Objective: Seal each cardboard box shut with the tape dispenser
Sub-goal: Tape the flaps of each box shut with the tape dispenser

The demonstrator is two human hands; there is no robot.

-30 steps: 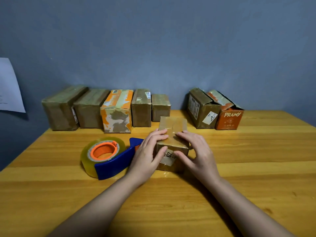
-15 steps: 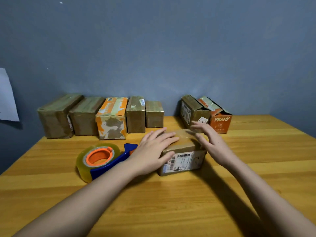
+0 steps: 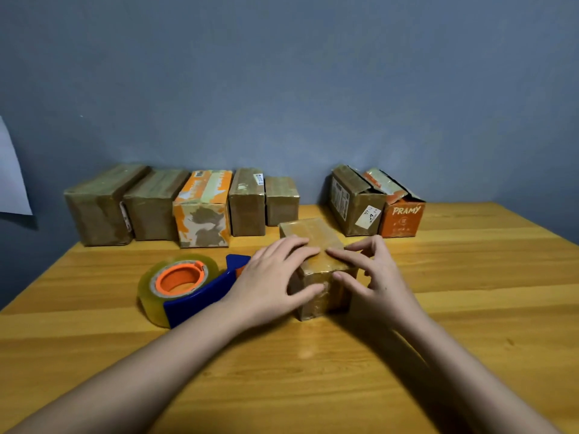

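**A:** Item one, centre of frame?

**B:** A small box (image 3: 316,264), taped over, is set on the table (image 3: 470,292) with one end turned toward the camera. It is held from both sides.

**A:** State of the hands?

**B:** The left hand (image 3: 272,283) is laid on the box's left side, fingers nearly straight across the top and thumb pressed against the near end. The right hand (image 3: 376,277) is placed on the right side, index finger stretched flat over the top, thumb against the near end, the other fingers loosely curled and raised. Nothing is gripped tightly by either; the box is pressed between them.

**A:** Item two?

**B:** The dispenser (image 3: 191,286), blue with an orange hub and a clear roll, is laid on its side at centre left, just beside the left hand. Whether it is touched cannot be told.

**A:** Upper row?

**B:** Five boxes (image 3: 200,208) are lined up against the wall (image 3: 282,89) at left of centre, side by side. Two boxes (image 3: 376,205) are stood at right of centre, the outer one orange, marked PRAMY, with flaps partly lifted.

**A:** Far left edge?

**B:** A sheet of paper (image 3: 12,177) is seen on the wall.
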